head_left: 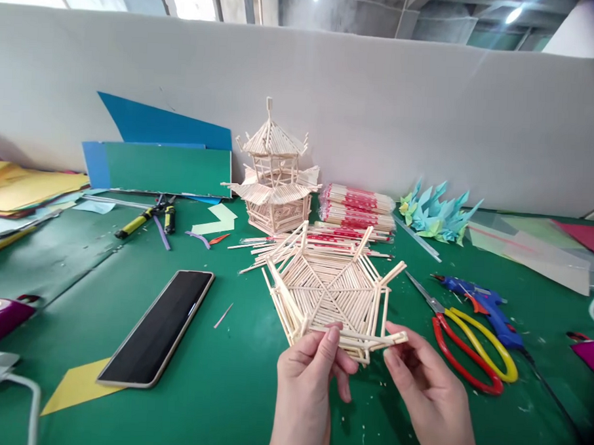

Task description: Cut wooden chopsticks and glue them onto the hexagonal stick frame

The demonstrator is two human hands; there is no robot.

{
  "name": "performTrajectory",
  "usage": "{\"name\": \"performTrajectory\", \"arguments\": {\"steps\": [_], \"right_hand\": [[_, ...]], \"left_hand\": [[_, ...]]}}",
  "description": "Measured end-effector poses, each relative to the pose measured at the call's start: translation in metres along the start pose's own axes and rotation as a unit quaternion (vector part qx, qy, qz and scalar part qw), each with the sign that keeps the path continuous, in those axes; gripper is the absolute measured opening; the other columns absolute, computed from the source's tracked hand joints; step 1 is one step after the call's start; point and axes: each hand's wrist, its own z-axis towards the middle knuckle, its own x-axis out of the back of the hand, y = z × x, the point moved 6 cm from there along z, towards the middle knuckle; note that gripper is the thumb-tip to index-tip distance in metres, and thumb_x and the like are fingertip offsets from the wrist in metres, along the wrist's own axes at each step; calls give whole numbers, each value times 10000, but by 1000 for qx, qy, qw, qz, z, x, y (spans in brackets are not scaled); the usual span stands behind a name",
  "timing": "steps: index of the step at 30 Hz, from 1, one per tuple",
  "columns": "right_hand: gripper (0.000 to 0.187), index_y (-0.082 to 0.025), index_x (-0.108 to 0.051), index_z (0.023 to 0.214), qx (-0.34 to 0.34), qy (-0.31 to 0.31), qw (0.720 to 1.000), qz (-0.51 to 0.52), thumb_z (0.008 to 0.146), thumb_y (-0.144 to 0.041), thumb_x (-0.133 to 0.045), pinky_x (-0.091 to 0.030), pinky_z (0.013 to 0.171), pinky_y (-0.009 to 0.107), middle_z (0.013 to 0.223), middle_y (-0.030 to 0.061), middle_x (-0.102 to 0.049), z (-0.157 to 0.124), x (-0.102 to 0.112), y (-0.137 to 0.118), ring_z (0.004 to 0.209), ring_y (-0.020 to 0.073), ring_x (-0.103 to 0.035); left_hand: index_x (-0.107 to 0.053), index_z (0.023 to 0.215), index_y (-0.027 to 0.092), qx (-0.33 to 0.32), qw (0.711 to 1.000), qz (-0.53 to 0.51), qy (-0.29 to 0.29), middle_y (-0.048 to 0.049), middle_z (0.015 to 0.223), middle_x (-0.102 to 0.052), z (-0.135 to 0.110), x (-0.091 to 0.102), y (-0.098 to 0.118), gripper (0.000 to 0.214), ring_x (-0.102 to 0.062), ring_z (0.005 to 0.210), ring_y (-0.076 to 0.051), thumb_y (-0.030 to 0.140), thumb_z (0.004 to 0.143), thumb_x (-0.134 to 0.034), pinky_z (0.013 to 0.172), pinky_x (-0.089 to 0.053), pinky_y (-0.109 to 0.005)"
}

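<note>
In front of me is a pagoda roof piece built of thin wooden sticks, with ribs running out from its centre and stick prongs jutting from its corners. My left hand pinches its near edge between thumb and fingers. At the near right corner, my right hand has its thumb and fingertips closed on the prong of that same piece. Behind it stands a stick pagoda with tiered roofs and a spire. Loose sticks lie between the two.
Right of the piece lie scissors and a blue glue gun with its cord. Packs of sticks and a blue paper plant are at the back. A phone and pliers rest on the left.
</note>
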Motion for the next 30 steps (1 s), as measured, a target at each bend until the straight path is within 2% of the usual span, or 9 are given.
{"name": "performTrajectory", "arguments": {"steps": [3,11,19,23,30], "right_hand": [[242,-217,-662,964,3,6,1000,-11,745,-320,-656,-527,580,173,801,24,-696,3,1,1,643,142,-633],[240,-209,-671,937,-17,17,1000,-6,737,-341,-661,-490,539,191,746,15,-659,1,-2,-1,603,135,-583],[209,-204,-649,947,-28,-2,1000,12,789,-337,-614,-471,586,211,833,23,-636,3,-8,-6,643,132,-554],[192,-203,-650,930,-19,0,1000,9,796,-333,-605,-470,578,207,820,19,-627,4,-8,-6,637,131,-553],[137,-224,-666,886,7,6,1000,25,776,-298,-629,-487,536,186,811,19,-645,8,-7,-7,620,128,-584]], "left_hand": [[-689,787,90,1,1000,5,5,14,473,-587,0,2,0,220,-413,333,-27,307,758,-662,386,-266,-153],[-599,555,111,-6,1000,29,9,24,442,-557,2,2,3,299,-368,339,-17,344,719,-690,398,-254,-163],[-607,568,119,2,999,44,17,31,446,-530,1,2,4,288,-337,393,-28,351,710,-702,412,-259,-153],[-662,656,123,16,999,28,22,39,439,-496,4,3,2,246,-345,438,-41,360,683,-726,421,-261,-137],[-636,580,125,17,999,19,23,35,408,-496,3,3,1,274,-348,437,-43,366,673,-728,452,-289,-142]]}}
